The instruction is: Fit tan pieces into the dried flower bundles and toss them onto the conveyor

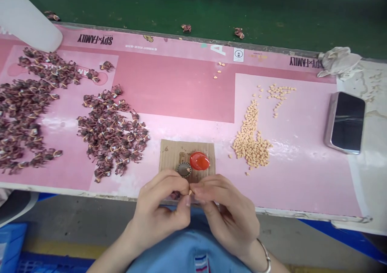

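Close to the table's front edge, my left hand [165,204] and my right hand [228,210] meet with their fingertips pinched together. A small beige piece [190,192] shows between the fingertips. Under the curled fingers of my left hand, part of a small dark brown figure [174,195] is visible; the rest is hidden. Just beyond the fingers lies a piece of corrugated cardboard [171,148]. On it stand a shiny red oval dish [199,161] and a round, dark-rimmed bottle cap [184,169] with a little residue inside.
Heaps of small dark brown figures [111,132] with pale bands cover the left side. To the right lies a pile of beige pieces [252,144]. Farther right are a phone [347,122] and crumpled tissue [340,61]. A white cylindrical object [30,19] leans in at top left, before a green surface [211,15].
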`<state>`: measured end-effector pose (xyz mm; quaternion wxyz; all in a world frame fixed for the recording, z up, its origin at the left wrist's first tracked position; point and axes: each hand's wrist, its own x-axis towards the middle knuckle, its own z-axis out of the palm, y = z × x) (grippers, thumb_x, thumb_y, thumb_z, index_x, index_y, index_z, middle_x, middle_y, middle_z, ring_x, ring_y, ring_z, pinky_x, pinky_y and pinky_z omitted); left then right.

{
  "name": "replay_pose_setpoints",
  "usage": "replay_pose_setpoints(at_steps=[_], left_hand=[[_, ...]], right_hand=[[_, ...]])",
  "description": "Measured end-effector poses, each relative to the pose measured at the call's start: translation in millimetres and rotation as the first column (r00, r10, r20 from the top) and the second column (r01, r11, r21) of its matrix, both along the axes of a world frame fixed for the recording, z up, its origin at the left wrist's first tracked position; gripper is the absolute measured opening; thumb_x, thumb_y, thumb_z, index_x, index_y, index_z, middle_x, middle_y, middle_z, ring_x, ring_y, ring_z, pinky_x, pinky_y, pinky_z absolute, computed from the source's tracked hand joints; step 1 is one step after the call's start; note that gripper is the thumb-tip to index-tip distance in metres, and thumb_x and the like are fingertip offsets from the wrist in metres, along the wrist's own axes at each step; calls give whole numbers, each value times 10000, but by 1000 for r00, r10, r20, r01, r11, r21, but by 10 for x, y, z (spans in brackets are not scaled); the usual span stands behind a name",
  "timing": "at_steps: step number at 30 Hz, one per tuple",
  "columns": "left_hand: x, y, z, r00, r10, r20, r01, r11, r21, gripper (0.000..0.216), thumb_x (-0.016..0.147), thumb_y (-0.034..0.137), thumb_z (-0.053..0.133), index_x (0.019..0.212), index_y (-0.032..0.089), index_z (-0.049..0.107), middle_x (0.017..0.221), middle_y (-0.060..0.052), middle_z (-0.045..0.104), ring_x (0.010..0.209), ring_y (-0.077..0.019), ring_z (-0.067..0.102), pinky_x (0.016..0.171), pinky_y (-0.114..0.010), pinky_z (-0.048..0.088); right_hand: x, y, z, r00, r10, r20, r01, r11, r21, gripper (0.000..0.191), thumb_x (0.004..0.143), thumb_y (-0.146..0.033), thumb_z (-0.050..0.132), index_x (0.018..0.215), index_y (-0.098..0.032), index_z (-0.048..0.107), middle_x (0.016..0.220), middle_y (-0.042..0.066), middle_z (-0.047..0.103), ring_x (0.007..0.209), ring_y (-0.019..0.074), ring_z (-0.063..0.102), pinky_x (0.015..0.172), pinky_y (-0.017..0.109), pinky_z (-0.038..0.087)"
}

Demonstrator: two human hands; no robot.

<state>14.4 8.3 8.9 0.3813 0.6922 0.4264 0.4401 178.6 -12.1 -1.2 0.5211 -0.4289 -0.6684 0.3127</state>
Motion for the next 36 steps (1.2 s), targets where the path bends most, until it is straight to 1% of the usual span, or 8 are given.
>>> replay_pose_setpoints(at_steps=[8, 13, 18, 25, 28, 31, 34, 36], left_hand=[[-25, 3, -51, 1000, 23, 20, -23, 1000, 6, 188, 848, 14, 579, 797, 194, 571, 672, 9, 602, 570, -107, 576, 521, -177, 477], [-180, -53, -157, 980, 194, 48, -196, 980, 28, 82, 972, 128, 631, 945, 191, 676, 767, -19, 655, 699, -146, 630, 628, -244, 539], [-341, -121, -211, 940, 334, 73, -326, 940, -94, 298, 988, 166, 715, 1278, 229, 730, 1074, -54, 785, 854, -158, 757, 808, -267, 642], [-394, -149, -208, 981, 193, -9, -193, 980, -51, 205, 968, 314, 763, 1160, 264, 813, 857, -5, 772, 678, -116, 722, 638, -193, 611], [-394, -130, -198, 985, 166, -52, -165, 986, 24, 194, 954, 337, 778, 1123, 254, 825, 911, -36, 762, 769, -144, 726, 650, -207, 615], [-368, -133, -183, 984, 169, -62, -170, 985, -14, 178, 973, 263, 760, 1145, 250, 803, 1032, -57, 795, 896, -182, 760, 742, -241, 646], [-301, -134, -160, 996, 84, -30, -86, 995, -55, 235, 982, 158, 729, 1203, 234, 758, 983, -44, 808, 795, -148, 760, 756, -224, 644], [-256, -121, -148, 999, 21, -33, -22, 999, -27, 210, 976, 114, 711, 1154, 214, 759, 890, -35, 798, 712, -134, 740, 695, -206, 626]], right_hand=[[-66, -59, -53, 996, -61, -68, 54, 992, -111, 250, 921, -13, 659, 1054, -224, 681, 867, 22, 797, 758, 140, 762, 690, 229, 644], [178, -122, -78, 969, -226, 100, 227, 974, 3, 294, 902, 16, 647, 1089, -208, 685, 853, 38, 765, 746, 173, 709, 645, 302, 592], [346, -179, -89, 847, -89, 524, 29, 992, 123, 113, 984, -71, 652, 1021, -169, 696, 821, 40, 750, 731, 154, 641, 673, 285, 541], [253, -122, -77, 672, 18, 740, -190, 970, 150, 256, 1076, -83, 471, 1022, -99, 720, 853, 49, 760, 767, 168, 598, 669, 332, 467], [239, -85, -51, 623, 52, 780, -240, 962, 128, 298, 1067, -79, 458, 920, -107, 715, 787, 54, 716, 710, 171, 563, 617, 342, 456], [218, -60, -8, 672, 120, 731, -240, 969, 62, 235, 1050, -105, 518, 889, -148, 684, 759, 38, 684, 698, 167, 556, 613, 320, 486], [172, -38, 33, 842, 93, 532, -149, 987, 63, 150, 985, -65, 604, 907, -190, 631, 766, 13, 680, 703, 140, 559, 652, 272, 521], [152, -31, 36, 900, 28, 435, -70, 994, 83, 187, 939, -25, 627, 912, -209, 607, 760, 3, 678, 686, 126, 560, 648, 255, 521]])
